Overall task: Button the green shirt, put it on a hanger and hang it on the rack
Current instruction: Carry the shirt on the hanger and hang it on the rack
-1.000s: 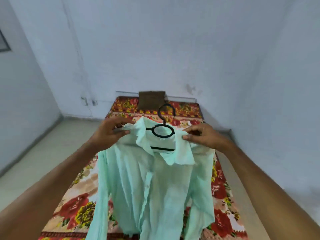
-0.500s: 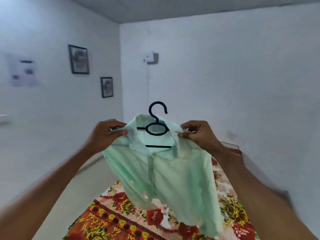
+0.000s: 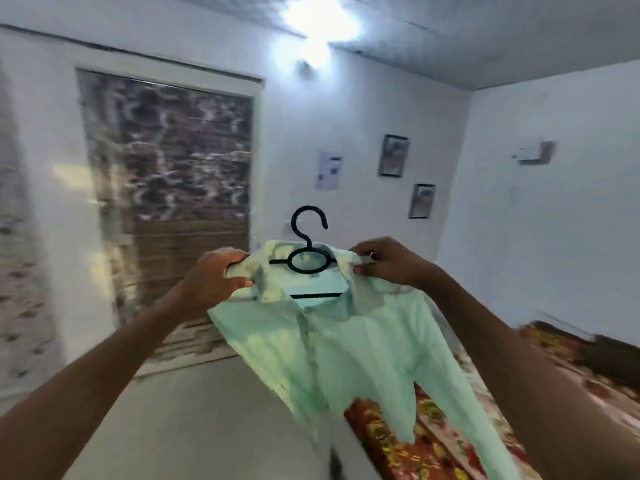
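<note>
The pale green shirt (image 3: 349, 355) hangs in the air in front of me on a black hanger (image 3: 310, 259), whose hook sticks up above the collar. My left hand (image 3: 216, 280) grips the shirt's left shoulder and my right hand (image 3: 386, 263) grips the right shoulder, both over the hanger's ends. The front placket looks closed, and the body and sleeves swing down to the right. No rack is in view.
A bed with a red floral cover (image 3: 460, 420) lies at the lower right. A dark patterned door (image 3: 173, 209) stands in the wall at the left. Two framed pictures (image 3: 393, 155) and a paper hang on the wall ahead. Bare floor (image 3: 194, 417) lies below.
The view has swung left, away from the bed toward the door wall. Both hands kept their grip and the shirt on its hanger has been lifted off the bed and swings right.
</note>
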`<move>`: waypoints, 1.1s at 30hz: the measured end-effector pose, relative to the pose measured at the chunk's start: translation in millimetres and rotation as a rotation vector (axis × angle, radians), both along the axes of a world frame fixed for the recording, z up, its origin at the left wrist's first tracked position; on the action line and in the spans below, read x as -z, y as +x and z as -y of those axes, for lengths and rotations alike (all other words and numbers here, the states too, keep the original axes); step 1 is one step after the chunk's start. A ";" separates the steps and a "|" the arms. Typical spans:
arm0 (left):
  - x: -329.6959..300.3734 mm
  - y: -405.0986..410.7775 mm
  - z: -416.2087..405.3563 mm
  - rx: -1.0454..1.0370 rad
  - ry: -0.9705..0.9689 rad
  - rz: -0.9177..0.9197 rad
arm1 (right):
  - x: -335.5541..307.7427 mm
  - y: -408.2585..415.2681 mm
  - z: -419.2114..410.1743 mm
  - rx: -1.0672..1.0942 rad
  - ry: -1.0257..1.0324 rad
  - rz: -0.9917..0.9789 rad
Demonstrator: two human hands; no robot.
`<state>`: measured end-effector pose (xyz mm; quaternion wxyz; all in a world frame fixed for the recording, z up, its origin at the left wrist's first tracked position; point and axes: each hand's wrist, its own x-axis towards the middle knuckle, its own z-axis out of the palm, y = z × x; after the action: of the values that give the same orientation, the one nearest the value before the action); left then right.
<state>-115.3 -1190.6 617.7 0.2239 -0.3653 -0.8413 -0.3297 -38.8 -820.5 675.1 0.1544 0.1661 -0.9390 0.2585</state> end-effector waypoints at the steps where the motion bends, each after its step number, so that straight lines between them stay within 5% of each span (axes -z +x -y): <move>1: 2.8 13.6 38.7 -0.059 0.015 -0.015 | 0.1 -8.5 36.4 -0.054 0.010 0.033; 7: 5.9 121.7 287.3 -0.466 0.163 -0.100 | 2.8 -24.0 296.6 -0.480 0.043 0.133; 13: 1.2 221.5 463.1 -0.704 0.173 0.018 | 9.9 -27.9 510.6 -0.732 -0.105 0.151; 16: 4.8 269.0 526.4 -0.796 0.224 0.133 | 16.5 -28.7 608.2 -0.818 -0.197 0.142; 24: 10.7 375.6 686.0 -1.235 0.181 0.086 | 37.3 -27.3 872.7 -1.214 -0.155 0.052; 33: 11.0 507.4 825.3 -1.628 0.270 -0.012 | 43.9 75.3 1160.0 -1.580 -0.153 0.160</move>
<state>392.1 -2015.9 606.7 0.4393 0.3870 -0.7947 -0.1607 36.5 -1980.5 631.3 -0.1312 0.7523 -0.5315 0.3666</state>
